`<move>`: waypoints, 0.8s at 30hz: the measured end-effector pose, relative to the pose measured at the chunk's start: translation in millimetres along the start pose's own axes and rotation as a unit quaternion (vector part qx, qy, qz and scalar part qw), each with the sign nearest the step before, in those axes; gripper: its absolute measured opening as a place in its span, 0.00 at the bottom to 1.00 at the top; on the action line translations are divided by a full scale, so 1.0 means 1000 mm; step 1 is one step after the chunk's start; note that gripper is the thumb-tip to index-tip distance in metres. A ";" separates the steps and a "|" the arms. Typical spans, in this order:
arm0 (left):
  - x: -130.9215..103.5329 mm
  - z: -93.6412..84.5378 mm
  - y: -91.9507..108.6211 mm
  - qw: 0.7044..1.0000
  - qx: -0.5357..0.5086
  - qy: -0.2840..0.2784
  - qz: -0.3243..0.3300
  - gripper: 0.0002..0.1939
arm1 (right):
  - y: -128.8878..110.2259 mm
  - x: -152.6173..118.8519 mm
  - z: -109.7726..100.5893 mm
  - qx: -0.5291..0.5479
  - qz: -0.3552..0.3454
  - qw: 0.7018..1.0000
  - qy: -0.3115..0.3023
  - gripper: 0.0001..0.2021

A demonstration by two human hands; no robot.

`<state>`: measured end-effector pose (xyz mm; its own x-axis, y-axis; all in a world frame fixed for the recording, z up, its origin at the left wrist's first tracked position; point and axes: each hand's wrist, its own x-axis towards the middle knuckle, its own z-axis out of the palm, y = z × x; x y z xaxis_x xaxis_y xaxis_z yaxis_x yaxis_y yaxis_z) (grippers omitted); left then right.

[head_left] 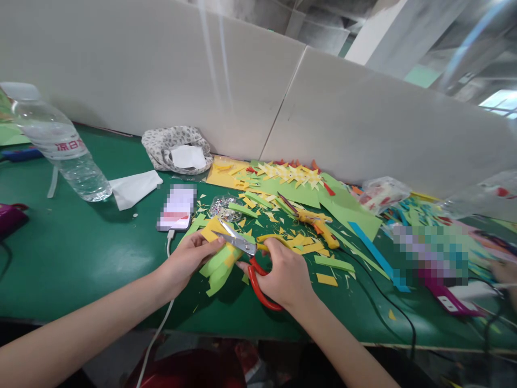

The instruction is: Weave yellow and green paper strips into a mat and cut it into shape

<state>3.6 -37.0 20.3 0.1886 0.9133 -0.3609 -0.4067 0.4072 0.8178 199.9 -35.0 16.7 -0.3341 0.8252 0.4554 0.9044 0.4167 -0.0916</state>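
My left hand [186, 264] pinches a piece of yellow paper [214, 230] between thumb and fingers. Around the handles of a pair of scissors [238, 242] closes my right hand [287, 272]. One red handle loop hangs below that hand, and the parted blades reach toward the yellow paper. Beside the right fingers is a curved yellow piece [274, 238]; whether it belongs to the scissors I cannot tell. Between the hands lie bent green paper strips [218, 272] with yellow parts. Yellow paper pieces [307, 245] are scattered just beyond my right hand.
A yellow glue gun [319, 222] with a black cord lies behind my right hand. Pointed yellow paper shapes [288, 175] rest on green sheets near the partition. To the left are a phone [177, 207] on a white cable, a patterned cloth bundle [175, 148] and a water bottle [60, 143].
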 end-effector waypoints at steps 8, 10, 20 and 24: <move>0.000 -0.001 -0.002 1.000 -0.016 -0.001 0.000 0.11 | 0.000 0.000 -0.001 0.036 0.024 0.998 -0.040 0.17; 0.000 -0.001 -0.001 1.000 -0.017 -0.006 -0.002 0.11 | 0.000 0.001 -0.001 0.037 0.029 0.998 -0.046 0.17; 0.001 -0.003 0.000 0.997 0.059 -0.004 0.044 0.15 | 0.003 0.000 0.001 0.022 0.034 0.998 -0.058 0.15; 0.001 -0.003 0.000 0.995 0.083 0.003 0.061 0.13 | 0.003 0.003 -0.002 0.025 0.038 0.994 -0.096 0.14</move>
<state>1.1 -36.2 19.0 0.1408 0.9562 -0.2568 -0.2733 0.2868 0.9182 201.8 -31.8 19.4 -0.3135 0.9106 0.2692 0.9163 0.3645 -0.1659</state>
